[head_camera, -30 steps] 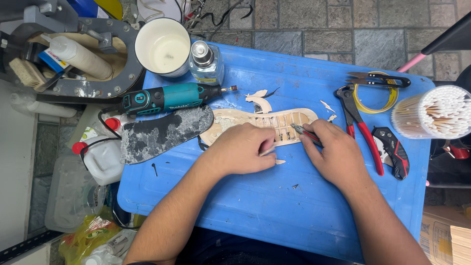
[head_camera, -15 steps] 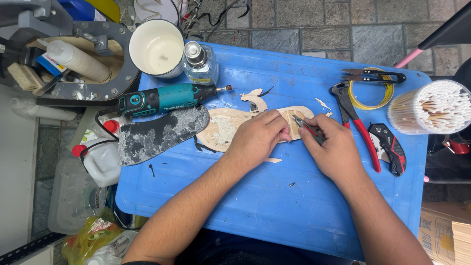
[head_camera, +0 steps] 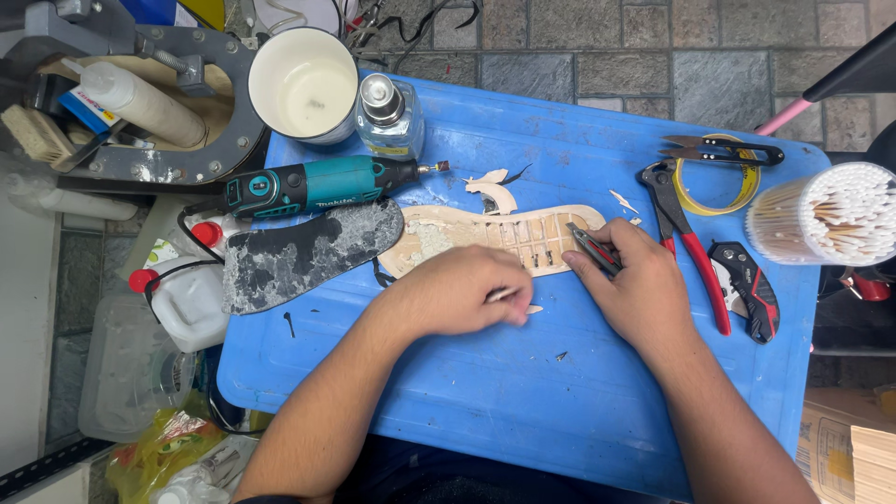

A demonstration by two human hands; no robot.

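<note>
A pale, grooved shoe sole (head_camera: pixel 485 233) lies across the blue table top (head_camera: pixel 523 392). My left hand (head_camera: pixel 457 289) rests in front of the sole with its fingers curled around a small pale sliver. My right hand (head_camera: pixel 635 285) grips a small cutter with a red and black handle (head_camera: pixel 590 248), its tip at the sole's right end. A dark, worn insole (head_camera: pixel 299 252) overlaps the sole's left end.
A teal rotary tool (head_camera: pixel 308 184), a white cup (head_camera: pixel 306 84) and a glass bottle (head_camera: pixel 387 114) stand at the back left. Red-handled pliers (head_camera: pixel 686 243), snips (head_camera: pixel 719 149), a yellow tape ring, a folding knife (head_camera: pixel 751 289) and a tub of thin wooden sticks (head_camera: pixel 835 219) sit at the right.
My left hand has pulled back off the sole toward me, uncovering more of it. My right hand stays at the sole's right end with the cutter.
</note>
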